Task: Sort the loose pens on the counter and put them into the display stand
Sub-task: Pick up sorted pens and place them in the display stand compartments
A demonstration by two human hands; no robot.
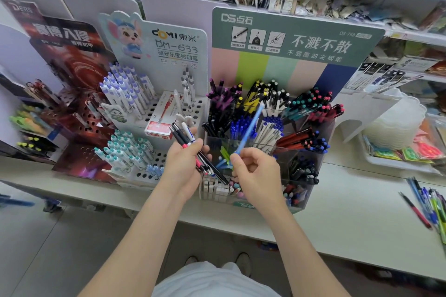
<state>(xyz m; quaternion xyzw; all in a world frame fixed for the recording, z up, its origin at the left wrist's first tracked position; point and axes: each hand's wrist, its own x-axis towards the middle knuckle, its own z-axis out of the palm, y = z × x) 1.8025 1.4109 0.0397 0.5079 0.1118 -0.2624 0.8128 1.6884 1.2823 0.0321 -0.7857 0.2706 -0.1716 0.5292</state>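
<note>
right hand [255, 171] pinches light blue pen [249, 128], axis tilted up-and-away toward display stand [311, 72] just ahead | left hand [183, 164] grips pen bundle [185, 138] | right hand nearer the stand

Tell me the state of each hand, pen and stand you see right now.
Left hand: grips a bundle of pens.
Right hand: pinches a light blue pen, held slanted.
Loose pens: lying on the counter, far right.
Display stand: upright, compartments holding pens.
</note>
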